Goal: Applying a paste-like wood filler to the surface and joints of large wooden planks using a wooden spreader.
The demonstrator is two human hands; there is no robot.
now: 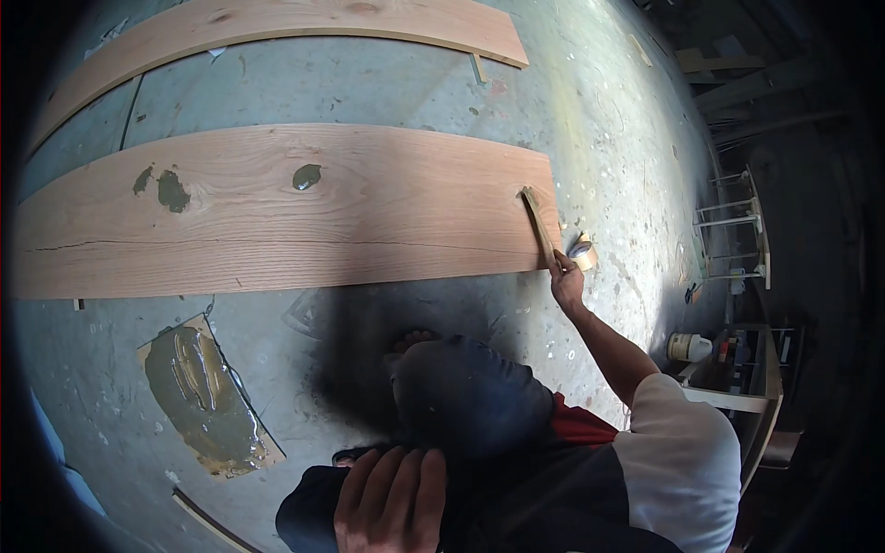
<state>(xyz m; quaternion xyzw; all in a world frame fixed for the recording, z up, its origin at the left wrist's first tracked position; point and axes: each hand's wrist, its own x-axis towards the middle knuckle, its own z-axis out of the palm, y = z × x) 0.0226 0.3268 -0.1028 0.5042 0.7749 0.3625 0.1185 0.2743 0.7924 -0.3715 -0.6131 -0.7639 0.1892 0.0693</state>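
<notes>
My right hand (pixel 567 278) is closed on the near end of a thin flat wooden stick (pixel 537 223). The stick's far tip touches a small dark spot of filler near the right end of a long wooden plank (pixel 406 212). Grey-green filler patches (pixel 172 191) mark the plank farther left, and a crack runs along its length. My left hand (pixel 392 498) lies over my bent knee, holding nothing, its fingers stretched out. At the lower left, a flat board (pixel 198 396) on the floor carries a thick wet smear of the same filler.
A roll of tape (pixel 583 253) stands by the plank's right end, close to my right hand. A second plank (pixel 304 20) lies beyond. At the right are a white container (pixel 690 347) and a wooden frame (pixel 770 378). A narrow strip (pixel 212 523) lies lower left.
</notes>
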